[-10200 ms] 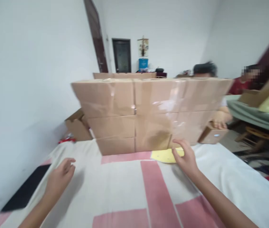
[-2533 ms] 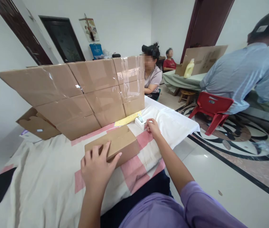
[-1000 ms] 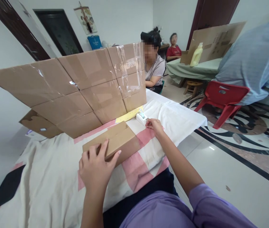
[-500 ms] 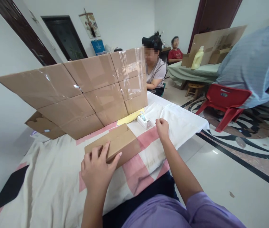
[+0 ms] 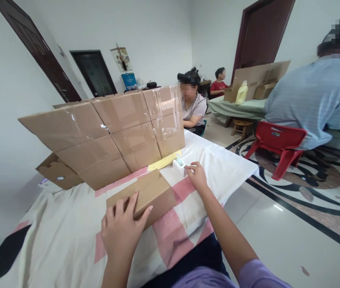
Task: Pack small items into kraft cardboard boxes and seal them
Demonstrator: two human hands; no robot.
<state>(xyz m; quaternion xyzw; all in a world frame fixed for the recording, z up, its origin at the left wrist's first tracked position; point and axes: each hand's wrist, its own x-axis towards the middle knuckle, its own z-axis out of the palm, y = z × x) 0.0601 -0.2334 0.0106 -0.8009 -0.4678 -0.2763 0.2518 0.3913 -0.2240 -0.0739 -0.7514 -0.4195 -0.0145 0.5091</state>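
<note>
A closed brown cardboard box (image 5: pixel 149 188) lies on the cloth-covered table in front of me. My left hand (image 5: pixel 123 220) grips its near left corner, fingers spread over the top and thumb against the front side. Just beyond the box's right end stands a small white tape dispenser (image 5: pixel 179 167) with a roll of tape in it. My right hand (image 5: pixel 197 176) is at the dispenser's near right edge, thumb and fingertips pinched together. Whatever lies between those fingertips is too small to make out.
A tall taped cardboard partition (image 5: pixel 134 132) stands across the table behind the box, with a yellow strip (image 5: pixel 164 161) at its foot. An open carton (image 5: pixel 57 174) sits at the left. A co-worker (image 5: pixel 195 106) sits beyond; another sits by a red chair (image 5: pixel 278 136).
My right hand has moved left to the tape dispenser and gone from a loose fist to a pinch. The left hand stays on the box. The view has tilted up slightly.
</note>
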